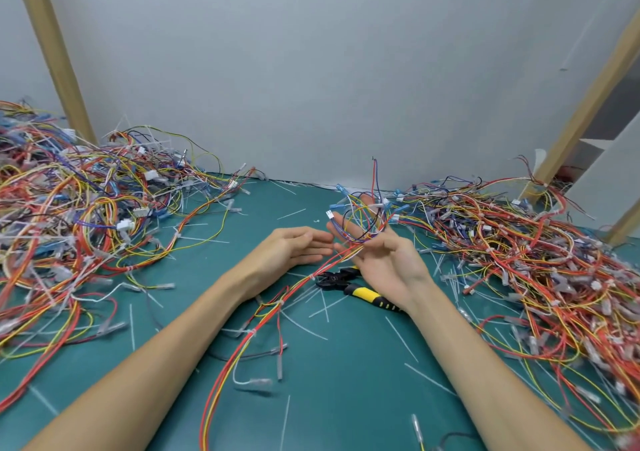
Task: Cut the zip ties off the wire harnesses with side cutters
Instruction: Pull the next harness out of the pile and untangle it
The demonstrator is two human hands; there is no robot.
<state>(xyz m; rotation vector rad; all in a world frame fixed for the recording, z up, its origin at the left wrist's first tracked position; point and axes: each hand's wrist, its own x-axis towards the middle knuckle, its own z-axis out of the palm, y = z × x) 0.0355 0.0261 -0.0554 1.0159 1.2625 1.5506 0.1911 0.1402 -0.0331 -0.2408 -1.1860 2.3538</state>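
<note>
My right hand (pixel 384 260) is palm-up over the middle of the mat and holds a wire harness (pixel 363 222), thumb laid over the wires against my extended fingers. The harness's red, orange and yellow wires trail down-left across the mat to the near edge, with white zip ties (pixel 313 276) still around them at a few spots. My left hand (pixel 298 248) lies just left of it with straight fingers holding nothing, its fingertips almost touching the right fingers. The side cutters (pixel 360 291), black with yellow handles, lie on the mat under my right wrist.
A green mat (pixel 346 381) covers the table, strewn with cut white zip-tie pieces (pixel 304 327). A big heap of tangled harnesses (pixel 69 215) fills the left side, another heap (pixel 536 270) the right. A grey wall stands right behind, with wooden posts (pixel 52 52) at both sides.
</note>
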